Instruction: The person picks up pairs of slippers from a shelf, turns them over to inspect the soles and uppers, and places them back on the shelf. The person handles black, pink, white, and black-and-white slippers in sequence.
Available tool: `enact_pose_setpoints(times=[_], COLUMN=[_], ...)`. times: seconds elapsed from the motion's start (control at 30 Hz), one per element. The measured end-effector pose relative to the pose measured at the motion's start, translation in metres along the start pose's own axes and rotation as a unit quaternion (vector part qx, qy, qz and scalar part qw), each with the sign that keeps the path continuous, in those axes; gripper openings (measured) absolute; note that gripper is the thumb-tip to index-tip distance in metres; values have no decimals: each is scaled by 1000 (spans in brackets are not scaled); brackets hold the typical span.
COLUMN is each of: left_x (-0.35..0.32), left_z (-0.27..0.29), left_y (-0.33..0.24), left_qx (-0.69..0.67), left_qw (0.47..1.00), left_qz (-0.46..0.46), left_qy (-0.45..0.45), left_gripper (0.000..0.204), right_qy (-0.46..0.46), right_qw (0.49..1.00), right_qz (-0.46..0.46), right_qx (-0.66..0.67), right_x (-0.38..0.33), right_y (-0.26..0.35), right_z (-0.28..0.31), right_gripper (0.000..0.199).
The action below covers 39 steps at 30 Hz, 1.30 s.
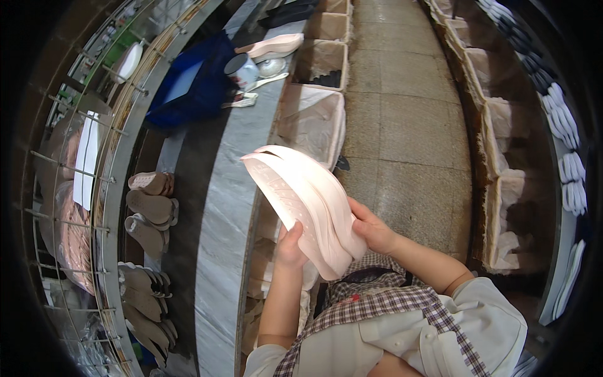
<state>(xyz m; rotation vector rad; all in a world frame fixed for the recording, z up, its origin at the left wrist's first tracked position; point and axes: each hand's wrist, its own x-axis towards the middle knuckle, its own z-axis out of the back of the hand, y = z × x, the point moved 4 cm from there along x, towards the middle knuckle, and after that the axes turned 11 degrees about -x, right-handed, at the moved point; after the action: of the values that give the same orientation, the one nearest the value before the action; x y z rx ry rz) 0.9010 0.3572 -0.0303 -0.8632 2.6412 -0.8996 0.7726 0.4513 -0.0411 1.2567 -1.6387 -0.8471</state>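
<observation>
A small stack of pale pink shoe soles [312, 204] is held up in front of me, tilted, with the far ends fanned slightly apart. My left hand [291, 247] grips the stack's near left edge, thumb lying against the dotted face of the outermost sole. On the opposite side my right hand [373, 229] is closed around the other edge; some of its fingers are hidden behind the soles. The stack is above the gap between the grey marbled bench [227, 251] and the aisle.
Beige soles [148, 210] stand in groups along a dark belt [198, 157] at left. Beyond are a blue crate [210, 75], an enamel mug [241, 70] and spoons [267, 81]. Lined bins [312, 116] edge the tiled aisle [411, 125]; white soles [560, 116] lie far right.
</observation>
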Motion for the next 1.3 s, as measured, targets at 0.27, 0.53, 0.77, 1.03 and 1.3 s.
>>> enact_pose_setpoints(times=[0.27, 0.53, 0.77, 1.03, 1.3], left_x=[-17, -32, -27, -21, -14], left_z=[-34, -54, -82, -108, -107], left_y=[44, 52, 64, 80, 87], left_qx=[-3, -46, -42, -80, -61], left_qw=[995, 996, 988, 986, 986], left_qz=[35, 30, 83, 112, 128], left_qy=[95, 72, -122, -96, -83], left_gripper=[71, 59, 44, 40, 38], right_qy=[-27, -26, -98, -120, -137], right_qw=[995, 998, 963, 930, 921], right_qz=[66, 40, -198, -267, -282], right_qx=[-75, 34, 158, 222, 231], right_x=[-65, -77, -76, -87, -90], right_y=[27, 53, 65, 57, 57], right_z=[15, -6, 1, 8, 18], right_gripper=[59, 63, 56, 53, 51])
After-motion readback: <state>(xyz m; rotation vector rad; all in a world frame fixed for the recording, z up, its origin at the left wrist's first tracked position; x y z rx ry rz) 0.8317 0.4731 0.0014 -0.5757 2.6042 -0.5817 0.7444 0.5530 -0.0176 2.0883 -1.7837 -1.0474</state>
